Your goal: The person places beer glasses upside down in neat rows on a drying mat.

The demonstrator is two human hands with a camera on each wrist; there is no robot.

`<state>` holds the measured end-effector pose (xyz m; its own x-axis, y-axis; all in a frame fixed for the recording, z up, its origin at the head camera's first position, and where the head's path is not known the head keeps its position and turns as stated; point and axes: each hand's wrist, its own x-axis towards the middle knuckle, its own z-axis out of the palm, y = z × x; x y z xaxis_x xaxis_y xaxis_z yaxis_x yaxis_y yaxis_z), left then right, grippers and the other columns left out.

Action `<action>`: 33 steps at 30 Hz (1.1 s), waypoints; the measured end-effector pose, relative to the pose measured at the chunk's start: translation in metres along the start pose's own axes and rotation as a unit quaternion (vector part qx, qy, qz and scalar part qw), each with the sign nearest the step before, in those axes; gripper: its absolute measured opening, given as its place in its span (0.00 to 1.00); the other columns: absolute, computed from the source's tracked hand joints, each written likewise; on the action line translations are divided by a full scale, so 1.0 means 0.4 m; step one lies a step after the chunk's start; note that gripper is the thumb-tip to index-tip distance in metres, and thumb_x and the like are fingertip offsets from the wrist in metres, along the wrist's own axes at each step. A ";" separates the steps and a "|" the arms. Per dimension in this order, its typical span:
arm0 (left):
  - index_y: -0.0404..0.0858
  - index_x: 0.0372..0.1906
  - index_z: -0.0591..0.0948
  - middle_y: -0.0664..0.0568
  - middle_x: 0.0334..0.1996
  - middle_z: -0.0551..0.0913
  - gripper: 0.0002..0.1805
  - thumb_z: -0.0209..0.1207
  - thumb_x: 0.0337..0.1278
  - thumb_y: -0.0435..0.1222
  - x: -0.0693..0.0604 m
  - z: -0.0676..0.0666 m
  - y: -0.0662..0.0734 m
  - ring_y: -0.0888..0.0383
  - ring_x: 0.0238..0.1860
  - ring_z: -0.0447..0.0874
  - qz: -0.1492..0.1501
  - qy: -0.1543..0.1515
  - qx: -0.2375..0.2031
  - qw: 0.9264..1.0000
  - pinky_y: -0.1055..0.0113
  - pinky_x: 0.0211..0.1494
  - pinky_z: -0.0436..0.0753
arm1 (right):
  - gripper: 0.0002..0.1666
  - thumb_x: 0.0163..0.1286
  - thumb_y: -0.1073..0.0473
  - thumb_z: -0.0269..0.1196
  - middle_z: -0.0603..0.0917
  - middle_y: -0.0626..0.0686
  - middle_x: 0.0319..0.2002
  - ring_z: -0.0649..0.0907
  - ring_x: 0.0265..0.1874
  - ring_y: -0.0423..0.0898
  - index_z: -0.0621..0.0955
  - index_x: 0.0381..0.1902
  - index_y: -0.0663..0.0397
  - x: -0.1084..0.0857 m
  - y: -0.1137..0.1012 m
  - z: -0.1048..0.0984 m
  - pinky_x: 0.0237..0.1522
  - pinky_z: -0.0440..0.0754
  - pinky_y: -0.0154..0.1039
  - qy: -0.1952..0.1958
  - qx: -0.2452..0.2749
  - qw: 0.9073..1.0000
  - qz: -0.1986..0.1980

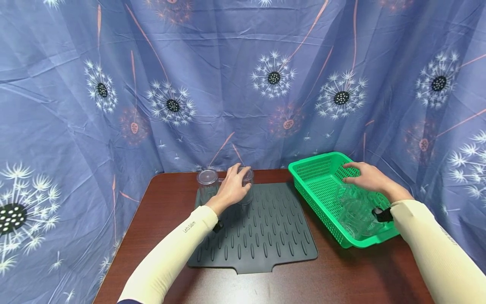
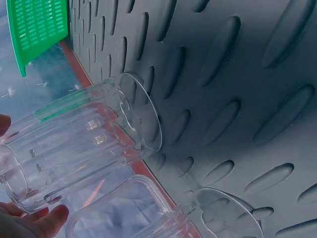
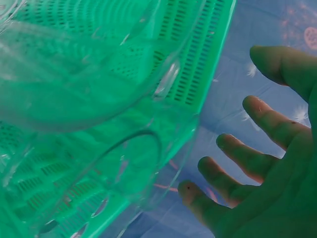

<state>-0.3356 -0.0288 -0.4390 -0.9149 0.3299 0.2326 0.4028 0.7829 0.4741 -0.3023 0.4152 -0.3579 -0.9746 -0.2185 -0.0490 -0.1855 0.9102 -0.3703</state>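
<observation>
My left hand holds an upside-down clear glass mug by its base, with thumb and fingers on opposite sides. The mug's rim faces down at the dark ribbed mat. Left of it, another clear mug stands inverted, its handle turned towards the held one. Over the green basket, my right hand has its fingers spread and holds nothing. Below that hand, several clear glass mugs lie in the basket; their overlapping outlines are hard to separate.
A brown wooden table carries the mat and the basket. Behind it hangs a blue curtain with dandelion prints, close to the table's back edge. The basket's raised rim stands right of the mat.
</observation>
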 end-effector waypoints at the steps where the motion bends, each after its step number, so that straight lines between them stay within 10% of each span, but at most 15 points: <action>1: 0.54 0.77 0.65 0.44 0.79 0.55 0.34 0.60 0.69 0.44 -0.001 -0.001 0.000 0.45 0.79 0.52 0.001 0.001 0.000 1.000 0.45 0.66 0.75 | 0.40 0.73 0.45 0.62 0.60 0.78 0.71 0.60 0.68 0.79 0.67 0.72 0.64 0.000 0.006 0.001 0.58 0.66 0.75 -0.002 0.000 1.000 0.003; 33: 0.51 0.77 0.63 0.46 0.80 0.50 0.36 0.61 0.66 0.40 -0.105 -0.004 -0.004 0.47 0.80 0.49 0.034 0.027 0.011 0.999 0.48 0.61 0.78 | 0.42 0.69 0.45 0.65 0.61 0.80 0.69 0.62 0.64 0.82 0.68 0.70 0.67 0.001 0.061 0.000 0.56 0.69 0.74 -0.038 -0.005 0.999 0.034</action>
<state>-0.2978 -0.0446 -0.4481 -0.8825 0.3543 0.3093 0.4628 0.7711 0.4372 -0.3070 0.4374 -0.3670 -0.9726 -0.1814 -0.1452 -0.1202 0.9275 -0.3540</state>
